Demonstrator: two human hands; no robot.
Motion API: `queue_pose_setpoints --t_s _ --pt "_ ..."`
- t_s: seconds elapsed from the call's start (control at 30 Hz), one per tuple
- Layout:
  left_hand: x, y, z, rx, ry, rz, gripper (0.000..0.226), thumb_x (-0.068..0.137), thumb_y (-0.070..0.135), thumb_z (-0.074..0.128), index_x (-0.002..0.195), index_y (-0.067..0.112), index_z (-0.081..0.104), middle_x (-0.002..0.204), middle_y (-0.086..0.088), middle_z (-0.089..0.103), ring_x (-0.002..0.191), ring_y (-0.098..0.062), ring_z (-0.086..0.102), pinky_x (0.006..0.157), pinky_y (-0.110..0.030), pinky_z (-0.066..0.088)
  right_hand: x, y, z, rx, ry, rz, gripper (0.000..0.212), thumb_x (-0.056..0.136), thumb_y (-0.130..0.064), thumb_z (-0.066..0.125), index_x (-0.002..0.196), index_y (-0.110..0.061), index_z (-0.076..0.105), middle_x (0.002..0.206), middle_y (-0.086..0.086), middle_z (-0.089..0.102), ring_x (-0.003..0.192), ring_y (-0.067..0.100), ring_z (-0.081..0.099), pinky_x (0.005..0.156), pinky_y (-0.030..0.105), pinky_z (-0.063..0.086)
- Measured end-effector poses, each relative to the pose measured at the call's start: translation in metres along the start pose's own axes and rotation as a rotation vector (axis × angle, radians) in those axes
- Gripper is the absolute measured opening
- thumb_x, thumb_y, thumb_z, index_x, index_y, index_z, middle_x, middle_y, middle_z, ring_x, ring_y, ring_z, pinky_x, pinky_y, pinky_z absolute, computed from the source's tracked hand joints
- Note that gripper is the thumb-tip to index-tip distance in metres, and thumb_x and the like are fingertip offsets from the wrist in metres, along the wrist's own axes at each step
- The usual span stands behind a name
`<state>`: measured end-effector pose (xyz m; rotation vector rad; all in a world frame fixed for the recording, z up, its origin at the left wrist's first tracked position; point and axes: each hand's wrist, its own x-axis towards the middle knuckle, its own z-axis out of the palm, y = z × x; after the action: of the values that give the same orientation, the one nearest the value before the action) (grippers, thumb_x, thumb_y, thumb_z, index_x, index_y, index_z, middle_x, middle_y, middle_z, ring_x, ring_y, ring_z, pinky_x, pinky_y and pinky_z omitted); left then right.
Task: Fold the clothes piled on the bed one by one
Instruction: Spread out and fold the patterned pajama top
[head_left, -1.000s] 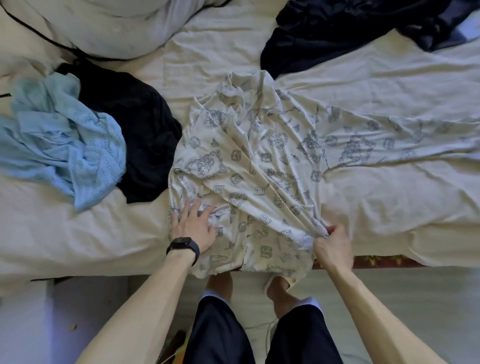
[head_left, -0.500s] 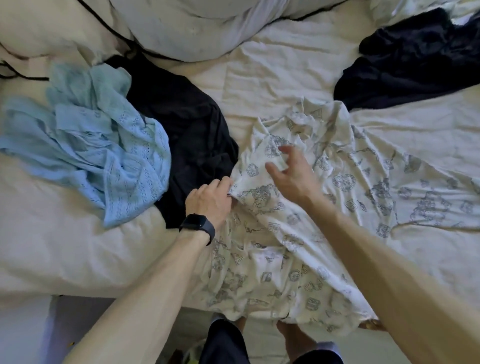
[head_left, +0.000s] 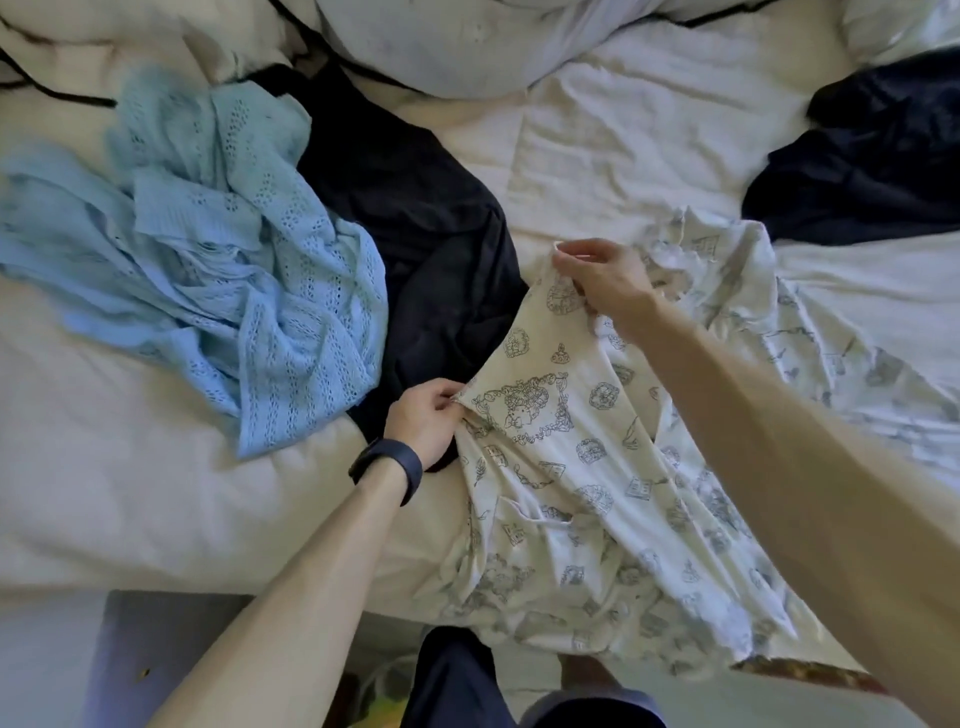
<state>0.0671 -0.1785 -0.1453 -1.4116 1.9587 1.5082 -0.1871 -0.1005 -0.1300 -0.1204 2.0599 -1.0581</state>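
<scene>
Rumpled bed (head_left: 597, 156): printed garment (head_left: 545, 467) pinched by left hand (head_left: 423, 421) at nine o'clock, right hand (head_left: 602, 280) at twelve, liable to bunch if tugged unevenly.

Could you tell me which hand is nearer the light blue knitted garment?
Left. Left hand: just right of the light blue knitted garment. Right hand: farther right, past black cloth.
</scene>
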Motion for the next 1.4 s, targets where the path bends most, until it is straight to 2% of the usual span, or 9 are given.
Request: queue_pose_setpoints --t_s 0.1,0.2,0.27,0.37,0.5,0.63,0.83,1.1,1.4 --pt "-0.006 0.011 0.002 -0.003 -0.083 -0.003 0.019 0.081 0.035 0.064 0.099 0.039 0.063 0.092 0.015 0.069 0.094 -0.010 0.065 0.069 -0.017 0.043 -0.006 0.011 0.003 -0.112 0.045 0.000 0.019 0.088 -0.038 0.078 0.101 -0.028 0.069 0.102 -0.007 0.073 0.087 0.006 0.070 0.078 0.025 0.057" --pt "-0.010 0.026 0.007 0.128 -0.090 0.050 0.040 0.081 0.060 0.053 0.108 0.032 0.060 0.095 0.014 0.067 0.093 -0.014 0.063 0.069 -0.026 0.044 -0.008 0.012 0.013 -0.120 0.088 -0.071 0.008 0.091 -0.024 0.075 0.097 -0.022 0.069 0.095 -0.004 0.073 0.063 -0.010 0.063 0.055 0.007 0.047" --pt "-0.009 0.034 0.009 0.345 -0.008 0.089 0.052 0.092 0.066 0.046 0.121 0.024 0.056 0.107 0.005 0.064 0.098 -0.020 0.061 0.073 -0.033 0.046 -0.009 0.006 0.016 -0.043 0.135 -0.064 0.017 0.094 -0.022 0.073 0.109 -0.016 0.070 0.100 -0.002 0.072 0.068 -0.010 0.062 0.054 0.004 0.045" --pt "-0.008 0.046 0.012 0.561 0.282 0.386 0.044 0.096 0.042 0.054 0.130 0.014 0.052 0.122 -0.008 0.057 0.106 -0.030 0.058 0.072 -0.037 0.047 -0.019 0.006 0.007 0.028 0.200 -0.048 0.035 0.099 -0.027 0.063 0.131 -0.014 0.059 0.118 -0.002 0.070 0.095 0.005 0.067 0.079 0.020 0.057" --pt "0.013 0.068 0.036 0.888 0.241 0.863 0.061 0.096 0.037 0.045 0.151 0.011 0.037 0.156 -0.016 0.035 0.145 -0.033 0.032 0.116 -0.050 0.029 -0.088 0.055 -0.002 -0.192 0.376 -0.231 0.035 0.101 -0.027 0.053 0.133 -0.014 0.056 0.124 -0.007 0.061 0.113 0.011 0.058 0.097 0.033 0.050" --pt "0.055 0.066 0.058 1.204 -0.039 0.787 0.067 0.098 0.065 0.009 0.156 0.040 -0.013 0.167 0.001 -0.016 0.154 -0.026 -0.014 0.120 -0.051 -0.012 -0.172 0.158 -0.013 -0.733 0.243 -0.396 0.049 0.105 -0.036 0.042 0.149 -0.018 0.051 0.162 0.006 0.039 0.150 0.027 0.034 0.121 0.046 0.031" --pt "0.064 0.064 0.062 1.197 0.042 0.576 0.065 0.094 0.076 0.000 0.149 0.053 -0.022 0.167 -0.001 -0.015 0.154 -0.023 -0.014 0.117 -0.057 -0.015 -0.250 0.295 -0.067 -1.081 0.095 -0.209 0.066 0.104 -0.062 0.026 0.162 -0.030 0.026 0.171 0.003 0.012 0.157 0.025 0.014 0.123 0.061 0.016" --pt "-0.032 0.111 0.147 0.908 0.238 0.508 0.061 0.104 0.042 0.031 0.160 0.033 0.010 0.168 -0.005 -0.003 0.155 -0.026 -0.002 0.121 -0.057 0.000 -0.298 0.333 -0.133 -0.997 0.094 -0.170 0.075 0.100 -0.068 0.030 0.163 -0.028 0.022 0.171 0.006 0.011 0.157 0.026 0.014 0.123 0.059 0.010" --pt "-0.124 0.169 0.415 1.124 -0.230 0.672 0.062 0.104 0.046 0.028 0.157 0.044 -0.003 0.166 0.004 -0.020 0.153 -0.020 -0.017 0.119 -0.049 -0.017 -0.275 0.354 -0.326 -0.566 0.271 0.029 0.077 0.100 -0.063 0.036 0.163 -0.023 0.015 0.171 -0.002 0.001 0.158 0.014 -0.005 0.127 0.043 0.002"
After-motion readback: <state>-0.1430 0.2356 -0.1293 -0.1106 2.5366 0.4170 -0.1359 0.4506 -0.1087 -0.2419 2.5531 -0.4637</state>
